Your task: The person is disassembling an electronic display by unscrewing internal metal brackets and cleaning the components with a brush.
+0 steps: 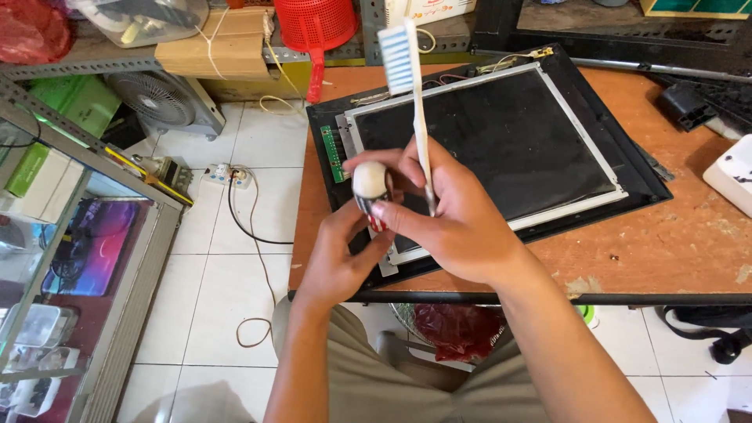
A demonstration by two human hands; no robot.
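Left hand (pixel 341 254): centre frame, closed around a small bottle (pixel 370 192).
Right hand (pixel 446 219): grips a white toothbrush (pixel 413 94) upright, fingertips on the bottle's cap.
Behind: dismantled screen panel (pixel 493 137) on table (pixel 681 243).

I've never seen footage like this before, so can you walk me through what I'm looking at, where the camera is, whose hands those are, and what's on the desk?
There is no machine here, just one person at work. The single picture comes from a camera worn on that person's head, looking down, so both arms reach in from the bottom edge.

The left hand grips a small bottle with a rounded white cap. The right hand has its fingertips on that cap and also holds a white toothbrush with pale blue bristles, bristles pointing up.

Below the hands is an orange-brown wooden desk. On it lies a flat dark screen panel in a silver metal frame, resting in a black plastic shell, with a small green circuit strip at its left edge.

To the left, on the white tiled floor, are a grey fan and loose cables.
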